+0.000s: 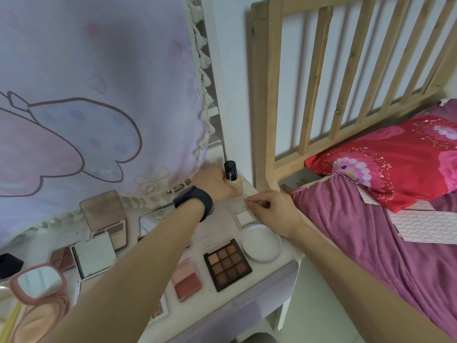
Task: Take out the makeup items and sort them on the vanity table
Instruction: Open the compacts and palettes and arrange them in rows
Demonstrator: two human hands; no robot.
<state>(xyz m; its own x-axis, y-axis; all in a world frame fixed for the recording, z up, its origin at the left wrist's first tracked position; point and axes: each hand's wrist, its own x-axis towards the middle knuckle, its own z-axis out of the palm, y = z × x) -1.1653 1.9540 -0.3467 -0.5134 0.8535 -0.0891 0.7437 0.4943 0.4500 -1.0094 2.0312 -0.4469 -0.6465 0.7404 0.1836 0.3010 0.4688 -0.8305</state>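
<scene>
- Two risks stand out: the bottle (231, 172) stands at the far right corner of the vanity table (265, 271), so a slip could tip it off the edge or onto the small white compact (243, 217).
- Left hand (217, 185) reaches across, fingers curled round the bottle's base.
- Right hand (273, 206) pinches a thin clear piece (241, 198) just beside the compact; what it is, I cannot tell.
</scene>
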